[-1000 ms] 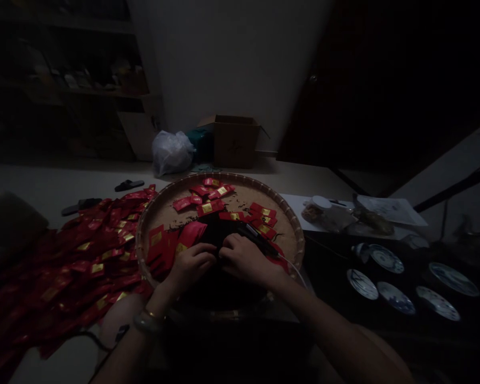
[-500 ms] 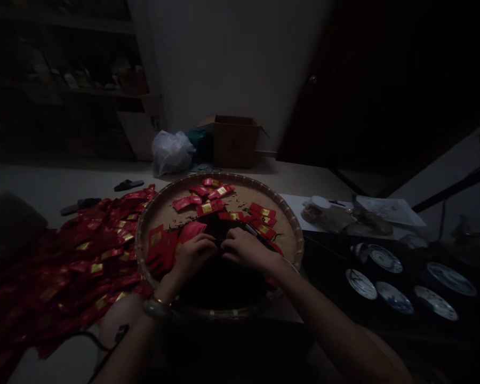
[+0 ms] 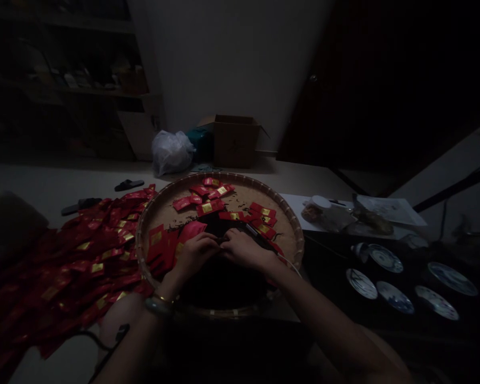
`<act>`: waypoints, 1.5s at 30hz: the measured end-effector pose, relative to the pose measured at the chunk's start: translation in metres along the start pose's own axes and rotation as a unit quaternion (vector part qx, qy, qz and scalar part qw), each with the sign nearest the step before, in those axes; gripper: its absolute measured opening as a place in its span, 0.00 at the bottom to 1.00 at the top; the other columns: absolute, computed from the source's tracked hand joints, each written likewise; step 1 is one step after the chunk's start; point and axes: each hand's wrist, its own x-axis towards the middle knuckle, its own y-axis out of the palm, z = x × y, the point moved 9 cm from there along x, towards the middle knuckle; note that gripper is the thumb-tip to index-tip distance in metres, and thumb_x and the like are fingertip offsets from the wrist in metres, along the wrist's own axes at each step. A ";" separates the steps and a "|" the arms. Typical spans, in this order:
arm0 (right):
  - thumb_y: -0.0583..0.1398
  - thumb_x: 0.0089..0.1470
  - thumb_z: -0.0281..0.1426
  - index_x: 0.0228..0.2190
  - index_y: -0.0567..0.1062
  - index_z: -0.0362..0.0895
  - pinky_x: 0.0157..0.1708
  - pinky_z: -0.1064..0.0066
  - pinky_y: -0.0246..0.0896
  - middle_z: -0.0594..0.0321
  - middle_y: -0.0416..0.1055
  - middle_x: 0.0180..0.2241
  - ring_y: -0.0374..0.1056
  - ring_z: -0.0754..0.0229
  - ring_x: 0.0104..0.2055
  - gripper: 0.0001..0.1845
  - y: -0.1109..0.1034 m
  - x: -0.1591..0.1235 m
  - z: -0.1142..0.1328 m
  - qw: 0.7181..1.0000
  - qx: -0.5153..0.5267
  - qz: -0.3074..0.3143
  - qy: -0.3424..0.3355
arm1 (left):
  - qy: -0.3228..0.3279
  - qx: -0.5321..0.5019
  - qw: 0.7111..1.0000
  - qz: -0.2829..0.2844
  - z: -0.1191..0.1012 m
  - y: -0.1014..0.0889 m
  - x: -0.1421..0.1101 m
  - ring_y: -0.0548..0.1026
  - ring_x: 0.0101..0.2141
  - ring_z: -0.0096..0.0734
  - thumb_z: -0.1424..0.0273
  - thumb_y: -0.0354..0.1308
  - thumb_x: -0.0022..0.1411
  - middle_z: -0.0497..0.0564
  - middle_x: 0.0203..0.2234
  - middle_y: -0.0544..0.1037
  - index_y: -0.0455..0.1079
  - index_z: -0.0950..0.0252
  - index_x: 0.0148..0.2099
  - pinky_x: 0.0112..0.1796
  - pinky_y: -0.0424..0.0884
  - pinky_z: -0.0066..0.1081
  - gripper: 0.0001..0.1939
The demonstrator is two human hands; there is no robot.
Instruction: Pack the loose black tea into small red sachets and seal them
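Note:
My left hand (image 3: 198, 252) and my right hand (image 3: 242, 248) meet over a dark heap (image 3: 222, 285) that looks like loose tea leaves. Both have their fingers curled and pinched close together; whatever lies between the fingertips is too dark to make out. The heap sits in a round woven bamboo tray (image 3: 290, 213). Flat red packets (image 3: 160, 248) lie beside my left hand. Filled red packets (image 3: 210, 207) with gold labels are at the tray's far side, and more red packets (image 3: 264, 213) lie beyond my right hand. A dark device (image 3: 258, 233) with a white cable is partly hidden beside it.
A large pile of red packets (image 3: 100, 256) spreads over the floor at left, near slippers (image 3: 128, 185). Behind the tray are a white plastic bag (image 3: 172, 152) and a cardboard box (image 3: 235, 143). At right stand a lidded jar (image 3: 318, 208) and several patterned dishes (image 3: 395, 297).
My hands have drawn slightly closer together, so the fingertips now nearly touch. My left hand has shifted a little to the right. The packets in the tray have not visibly moved.

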 end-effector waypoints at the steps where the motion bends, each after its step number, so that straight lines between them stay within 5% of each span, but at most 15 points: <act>1: 0.56 0.59 0.35 0.37 0.79 0.43 0.42 0.62 0.60 0.52 0.69 0.39 0.61 0.51 0.46 0.12 0.001 0.000 -0.001 1.000 0.004 0.000 0.000 | -0.003 -0.004 1.000 -0.001 0.001 0.000 0.000 0.77 0.32 0.30 0.69 0.59 0.59 0.53 0.33 0.78 0.74 0.64 0.31 0.32 0.74 0.29 0.06; 5: 0.60 0.56 0.30 0.37 0.77 0.43 0.42 0.64 0.61 0.55 0.69 0.39 0.64 0.55 0.43 0.08 -0.014 -0.007 -0.005 0.991 0.101 -0.089 -0.015 | -0.025 -0.024 0.999 -0.007 0.006 -0.002 0.001 0.77 0.32 0.31 0.69 0.59 0.58 0.53 0.33 0.79 0.74 0.64 0.31 0.34 0.74 0.31 0.06; 9: 0.64 0.47 0.24 0.43 0.73 0.43 0.42 0.67 0.63 0.58 0.72 0.41 0.68 0.59 0.41 0.19 -0.018 -0.015 -0.032 0.939 0.287 -0.186 0.042 | -0.044 -0.055 0.997 -0.020 0.010 -0.004 0.005 0.77 0.32 0.32 0.68 0.60 0.57 0.52 0.31 0.79 0.74 0.63 0.30 0.35 0.75 0.32 0.05; 15: 0.62 0.46 0.27 0.29 0.79 0.42 0.37 0.69 0.63 0.61 0.76 0.31 0.70 0.59 0.34 0.06 0.007 -0.007 -0.052 0.871 0.442 -0.185 0.111 | -0.142 -0.136 0.979 -0.046 0.023 -0.005 0.003 0.77 0.29 0.31 0.68 0.63 0.53 0.48 0.27 0.79 0.73 0.62 0.39 0.32 0.74 0.30 0.09; 23: 0.66 0.39 0.41 0.28 0.80 0.39 0.26 0.73 0.56 0.65 0.72 0.22 0.63 0.65 0.23 0.18 0.015 -0.005 -0.053 0.786 0.575 -0.138 0.177 | -0.247 -0.239 0.938 -0.047 0.032 0.001 0.005 0.76 0.28 0.30 0.66 0.67 0.47 0.46 0.24 0.77 0.68 0.64 0.50 0.33 0.72 0.29 0.27; 27: 0.67 0.36 0.39 0.25 0.79 0.39 0.31 0.72 0.59 0.64 0.74 0.24 0.65 0.64 0.27 0.16 0.017 -0.006 -0.057 0.754 0.603 -0.188 0.180 | -0.325 -0.262 0.909 0.003 0.039 0.020 -0.005 0.75 0.29 0.32 0.60 0.65 0.47 0.48 0.24 0.77 0.74 0.68 0.38 0.31 0.69 0.28 0.19; 32: 0.67 0.36 0.40 0.26 0.79 0.39 0.29 0.71 0.60 0.62 0.74 0.23 0.66 0.62 0.26 0.16 0.029 -0.003 -0.060 0.779 0.577 -0.160 0.183 | -0.388 -0.243 0.887 0.062 0.041 0.033 -0.020 0.68 0.21 0.27 0.53 0.65 0.46 0.46 0.15 0.71 0.73 0.71 0.23 0.22 0.59 0.23 0.22; 40: 0.66 0.38 0.38 0.25 0.79 0.40 0.33 0.68 0.63 0.60 0.76 0.25 0.69 0.58 0.29 0.14 0.048 -0.001 -0.062 0.753 0.582 -0.230 0.204 | -0.457 -0.353 0.815 0.039 0.043 0.059 -0.034 0.75 0.28 0.32 0.64 0.73 0.32 0.49 0.26 0.79 0.74 0.70 0.36 0.33 0.69 0.29 0.26; 42: 0.64 0.43 0.40 0.27 0.79 0.41 0.36 0.66 0.64 0.59 0.76 0.28 0.70 0.56 0.32 0.15 0.051 0.001 -0.064 0.769 0.565 -0.223 0.199 | -0.482 -0.362 0.797 0.027 0.048 0.063 -0.042 0.75 0.27 0.32 0.67 0.74 0.29 0.50 0.25 0.79 0.74 0.71 0.35 0.33 0.69 0.30 0.26; 45: 0.59 0.52 0.38 0.39 0.78 0.43 0.45 0.63 0.61 0.55 0.75 0.40 0.69 0.54 0.43 0.16 0.039 -0.007 -0.091 0.834 0.440 -0.253 0.215 | -0.491 -0.369 0.789 0.007 0.051 0.063 -0.047 0.76 0.26 0.33 0.68 0.74 0.29 0.52 0.26 0.80 0.74 0.71 0.34 0.33 0.70 0.30 0.26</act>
